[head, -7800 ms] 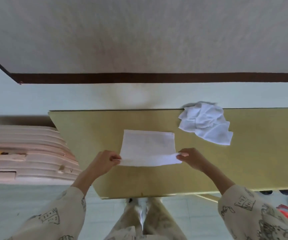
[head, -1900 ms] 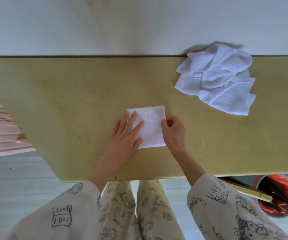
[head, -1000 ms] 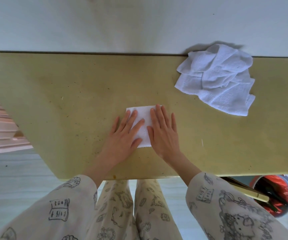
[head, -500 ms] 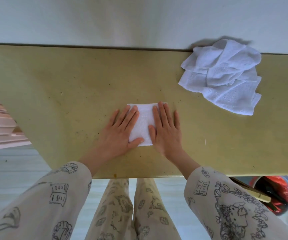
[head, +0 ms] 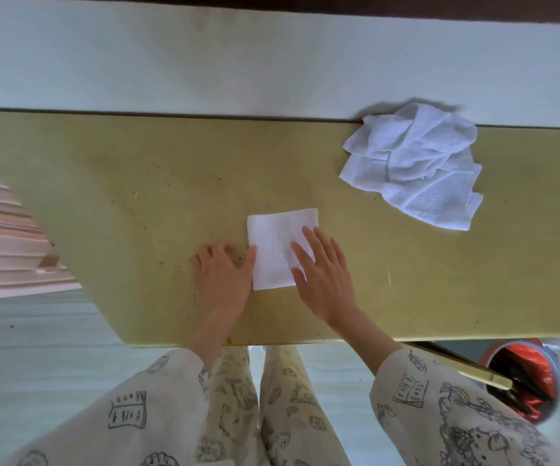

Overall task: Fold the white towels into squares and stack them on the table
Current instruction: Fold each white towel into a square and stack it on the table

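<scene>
A white towel folded into a small square [head: 273,243] lies flat on the yellow table [head: 137,183], near its front edge. My right hand [head: 322,274] presses on the square's right half with straight fingers. Just left of the square, my left hand [head: 223,274] rests on the table with its fingers curled under and its thumb touching the towel's left edge. A crumpled heap of white towels [head: 416,163] sits at the back right of the table, against the wall.
A pale wall [head: 238,62] runs along the table's far edge. Pink stacked boards [head: 3,237] lie to the left, below table height. A red-lined bin [head: 527,375] stands on the floor at the lower right, beside a yellow table leg [head: 473,371].
My left hand has slid off the folded square to its left and curled its fingers. The right hand stays pressed on the towel.
</scene>
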A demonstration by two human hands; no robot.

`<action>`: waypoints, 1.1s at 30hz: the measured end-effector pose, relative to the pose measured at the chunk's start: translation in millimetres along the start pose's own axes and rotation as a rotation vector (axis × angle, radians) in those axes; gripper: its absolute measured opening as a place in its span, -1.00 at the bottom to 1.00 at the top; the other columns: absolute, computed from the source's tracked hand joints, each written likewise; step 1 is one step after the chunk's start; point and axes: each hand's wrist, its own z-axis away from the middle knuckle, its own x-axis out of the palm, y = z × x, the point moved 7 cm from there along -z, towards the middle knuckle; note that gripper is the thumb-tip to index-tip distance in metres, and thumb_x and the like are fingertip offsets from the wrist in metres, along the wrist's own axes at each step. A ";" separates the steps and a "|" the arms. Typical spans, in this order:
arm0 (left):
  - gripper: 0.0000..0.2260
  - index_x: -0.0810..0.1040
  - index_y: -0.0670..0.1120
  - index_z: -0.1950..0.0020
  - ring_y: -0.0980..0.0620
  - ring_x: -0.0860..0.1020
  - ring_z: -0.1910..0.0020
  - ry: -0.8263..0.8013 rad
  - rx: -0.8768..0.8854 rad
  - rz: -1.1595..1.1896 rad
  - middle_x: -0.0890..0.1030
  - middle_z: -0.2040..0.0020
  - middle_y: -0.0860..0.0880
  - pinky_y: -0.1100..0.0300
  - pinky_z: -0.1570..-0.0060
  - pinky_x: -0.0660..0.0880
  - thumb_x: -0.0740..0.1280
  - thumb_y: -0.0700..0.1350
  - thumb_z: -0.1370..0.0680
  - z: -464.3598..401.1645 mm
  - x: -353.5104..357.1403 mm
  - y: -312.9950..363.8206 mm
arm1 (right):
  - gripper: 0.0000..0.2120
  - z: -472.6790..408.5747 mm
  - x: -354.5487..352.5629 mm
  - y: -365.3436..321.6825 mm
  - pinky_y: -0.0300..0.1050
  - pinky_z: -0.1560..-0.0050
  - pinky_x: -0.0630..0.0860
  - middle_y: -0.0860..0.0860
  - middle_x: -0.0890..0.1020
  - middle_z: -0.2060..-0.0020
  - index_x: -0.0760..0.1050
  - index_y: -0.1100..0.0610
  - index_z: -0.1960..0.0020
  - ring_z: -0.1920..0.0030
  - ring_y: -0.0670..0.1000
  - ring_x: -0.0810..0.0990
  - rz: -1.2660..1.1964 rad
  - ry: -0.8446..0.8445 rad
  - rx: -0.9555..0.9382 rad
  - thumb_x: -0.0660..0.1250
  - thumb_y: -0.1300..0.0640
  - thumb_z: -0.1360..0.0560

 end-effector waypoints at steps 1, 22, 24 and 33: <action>-0.55 0.44 -0.10 -0.15 -0.10 0.29 -0.19 -0.073 -0.034 -0.015 0.38 -0.16 -0.09 0.05 -0.22 0.24 0.28 0.22 -0.46 0.8 7.4 0.2 | -0.57 3.3 2.9 -0.4 0.18 -0.25 0.45 0.16 0.47 -0.32 0.51 0.16 -0.25 -0.34 0.17 0.44 -0.007 -0.015 0.012 0.08 0.03 -0.49; -0.63 0.35 -0.11 -0.21 -0.08 0.40 -0.15 -0.202 0.376 -0.251 0.47 -0.15 -0.06 0.07 -0.11 0.32 0.31 0.04 -0.50 -32.6 13.7 45.8 | -0.64 -23.7 -8.9 22.7 -0.04 -0.14 0.32 0.07 0.46 -0.11 0.36 0.19 -0.18 -0.16 0.10 0.42 -0.302 -0.195 0.565 0.34 0.02 -0.49; -0.68 0.38 -0.11 -0.16 -0.07 0.41 -0.13 -0.244 0.329 -0.231 0.50 -0.12 -0.04 0.07 -0.11 0.34 0.33 0.01 -0.49 -34.2 18.5 46.2 | -0.61 -27.0 -3.7 21.7 -0.04 -0.14 0.32 0.06 0.46 -0.12 0.33 0.19 -0.19 -0.16 0.10 0.44 -0.304 -0.259 0.618 0.34 0.03 -0.48; -0.86 0.36 -0.08 0.11 0.01 0.41 0.12 -0.470 0.203 -0.074 0.40 0.15 0.03 0.26 0.25 0.32 0.32 -0.13 -0.47 -7.4 20.8 4.9 | -0.72 -16.9 8.0 -1.8 -0.03 -0.12 0.37 0.13 0.42 -0.15 0.44 0.21 -0.09 -0.22 0.14 0.33 -0.277 -0.501 0.450 0.31 0.06 -0.48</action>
